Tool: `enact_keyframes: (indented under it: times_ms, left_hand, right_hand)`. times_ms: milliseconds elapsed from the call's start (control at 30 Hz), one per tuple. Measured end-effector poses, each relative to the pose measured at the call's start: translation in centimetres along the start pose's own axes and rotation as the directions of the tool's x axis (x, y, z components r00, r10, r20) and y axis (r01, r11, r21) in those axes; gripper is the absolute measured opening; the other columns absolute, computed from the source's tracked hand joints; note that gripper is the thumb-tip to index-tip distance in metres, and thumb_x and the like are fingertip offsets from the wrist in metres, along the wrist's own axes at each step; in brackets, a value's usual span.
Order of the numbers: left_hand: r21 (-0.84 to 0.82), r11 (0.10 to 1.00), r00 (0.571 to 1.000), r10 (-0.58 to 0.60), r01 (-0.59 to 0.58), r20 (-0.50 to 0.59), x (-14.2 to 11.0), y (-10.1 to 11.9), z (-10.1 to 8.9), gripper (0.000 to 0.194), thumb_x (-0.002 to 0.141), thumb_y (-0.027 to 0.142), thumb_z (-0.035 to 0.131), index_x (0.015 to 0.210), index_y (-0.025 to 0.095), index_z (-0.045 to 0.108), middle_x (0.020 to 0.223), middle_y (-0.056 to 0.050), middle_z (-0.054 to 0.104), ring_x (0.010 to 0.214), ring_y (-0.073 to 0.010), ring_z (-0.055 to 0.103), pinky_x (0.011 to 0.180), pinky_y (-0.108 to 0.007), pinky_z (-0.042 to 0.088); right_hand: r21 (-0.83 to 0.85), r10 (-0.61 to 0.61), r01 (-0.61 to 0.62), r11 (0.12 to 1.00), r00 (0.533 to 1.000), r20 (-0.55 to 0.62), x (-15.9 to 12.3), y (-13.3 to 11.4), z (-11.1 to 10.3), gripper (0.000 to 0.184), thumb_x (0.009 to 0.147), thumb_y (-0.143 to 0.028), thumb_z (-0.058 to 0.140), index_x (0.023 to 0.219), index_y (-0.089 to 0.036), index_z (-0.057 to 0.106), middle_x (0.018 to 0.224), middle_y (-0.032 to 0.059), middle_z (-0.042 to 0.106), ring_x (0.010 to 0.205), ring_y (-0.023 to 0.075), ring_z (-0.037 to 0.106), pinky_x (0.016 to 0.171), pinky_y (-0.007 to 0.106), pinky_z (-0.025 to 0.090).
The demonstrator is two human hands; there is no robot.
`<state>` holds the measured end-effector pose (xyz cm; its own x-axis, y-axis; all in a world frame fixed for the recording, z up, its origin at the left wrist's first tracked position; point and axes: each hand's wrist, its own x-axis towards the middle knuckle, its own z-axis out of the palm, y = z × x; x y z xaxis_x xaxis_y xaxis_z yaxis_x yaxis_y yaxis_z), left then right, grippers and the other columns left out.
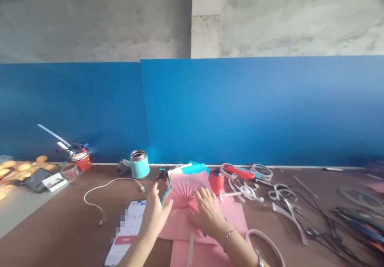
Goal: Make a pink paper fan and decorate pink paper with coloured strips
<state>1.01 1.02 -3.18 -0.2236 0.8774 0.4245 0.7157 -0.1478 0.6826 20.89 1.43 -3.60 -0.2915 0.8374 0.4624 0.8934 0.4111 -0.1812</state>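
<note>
A pleated pink paper fan [183, 193] is spread out on pink paper sheets [237, 215] in front of me. My left hand [157, 211] is raised at the fan's left side, thumb and fingers apart, with nothing plainly gripped. Blue and yellow folded paper edges [165, 196] show between its thumb and fingers. Lying over the right part of the fan, my right hand [207, 211] has its fingers stretched across the pleats near their gathering point. Its palm hides part of the paper. A whitish strip [191, 247] runs down the sheet below the fan.
Left of my hands lie a phone [127, 231] and a white cable [102, 185]. A turquoise open jar [139, 164] stands behind. To the right are a red thread spool [216, 182], tape rolls [261, 172], curled white strips [246, 191] and black cables [327, 223]. A blue partition [240, 111] bounds the back.
</note>
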Motion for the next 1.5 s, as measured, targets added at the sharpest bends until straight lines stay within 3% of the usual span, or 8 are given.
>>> enact_keyframes:
  times_ms: [100,200,300,500,667,967,1367,1500]
  left_hand:
    - [0.101,0.96,0.965,0.253,-0.259,0.071,-0.5,0.7,0.1,0.032,0.075,0.017,0.049,0.105,0.019,0.058,0.107,-0.011,0.061,0.103,-0.0275,0.054,0.087,-0.042,0.042]
    - [0.156,0.941,0.925,0.247,-0.3,0.288,-0.9,1.2,0.2,0.017,0.076,0.014,0.051,0.082,0.02,0.065,0.09,-0.007,0.066,0.091,-0.0248,0.058,0.084,-0.039,0.042]
    - [0.15,0.949,0.905,0.204,-0.276,0.374,-1.0,1.1,0.6,0.017,0.076,0.013,0.053,0.085,0.021,0.066,0.09,-0.007,0.068,0.092,-0.0235,0.06,0.085,-0.036,0.041]
    - [0.175,0.956,0.913,0.158,-0.238,0.377,-1.1,1.5,1.5,0.015,0.082,0.016,0.049,0.092,0.019,0.06,0.086,-0.006,0.068,0.082,-0.0207,0.062,0.071,-0.029,0.042]
    - [0.369,0.868,0.889,0.158,-0.333,0.43,-1.1,2.1,2.5,0.016,0.085,0.02,0.048,0.078,0.019,0.062,0.087,-0.006,0.068,0.086,-0.0222,0.061,0.075,-0.031,0.041]
    - [0.472,0.83,0.895,0.071,-0.298,0.44,-0.6,3.4,3.4,0.022,0.084,0.021,0.046,0.079,0.015,0.066,0.084,-0.011,0.07,0.086,-0.0261,0.064,0.081,-0.038,0.039]
    - [0.35,0.895,0.895,0.106,-0.276,0.433,-1.1,4.2,2.2,0.021,0.083,0.024,0.049,0.074,0.018,0.067,0.084,-0.008,0.068,0.087,-0.0227,0.061,0.072,-0.03,0.038]
    - [0.279,0.926,0.89,0.111,-0.255,0.443,-1.5,4.1,1.7,0.017,0.08,0.026,0.053,0.074,0.017,0.066,0.086,-0.01,0.067,0.089,-0.0252,0.06,0.074,-0.032,0.039]
  right_hand:
    - [-0.035,0.049,-0.048,0.998,0.999,0.024,0.2,-0.2,-0.5,0.021,0.072,-0.023,0.056,0.092,-0.017,0.058,0.094,0.0094,0.059,0.087,0.0236,0.051,0.076,0.033,0.034]
    - [-0.039,0.072,-0.065,0.997,0.977,0.203,0.6,-0.7,-1.6,0.009,0.072,-0.021,0.055,0.076,-0.017,0.061,0.083,0.0087,0.064,0.081,0.0234,0.055,0.071,0.032,0.034]
    - [-0.074,0.094,-0.074,0.995,0.941,0.325,0.8,-1.1,-2.1,0.007,0.07,-0.019,0.057,0.071,-0.016,0.064,0.081,0.0101,0.067,0.081,0.0246,0.059,0.071,0.033,0.034]
    - [-0.115,0.096,-0.069,0.991,0.964,0.246,0.7,-1.0,-1.1,0.015,0.07,-0.014,0.053,0.076,-0.013,0.067,0.085,0.0132,0.067,0.085,0.0256,0.059,0.074,0.034,0.033]
    - [-0.048,0.001,0.012,0.999,0.969,0.248,0.7,-1.3,-1.5,0.016,0.073,-0.015,0.049,0.072,-0.014,0.065,0.08,0.0108,0.067,0.081,0.0232,0.059,0.075,0.034,0.032]
    - [0.064,-0.062,0.045,0.997,0.951,0.303,0.7,-1.1,-1.1,0.012,0.065,-0.012,0.051,0.064,-0.016,0.062,0.075,0.0063,0.065,0.073,0.0188,0.057,0.065,0.028,0.03]
    - [0.136,-0.041,-0.011,0.991,0.926,0.375,1.0,-0.6,-1.4,0.021,0.069,-0.009,0.048,0.06,-0.017,0.065,0.065,0.0029,0.06,0.063,0.0134,0.051,0.057,0.023,0.029]
    - [0.177,-0.089,0.027,0.984,0.932,0.35,1.0,-0.1,-2.4,0.027,0.068,-0.006,0.048,0.065,-0.021,0.071,0.077,0.0045,0.061,0.075,0.016,0.052,0.063,0.024,0.033]
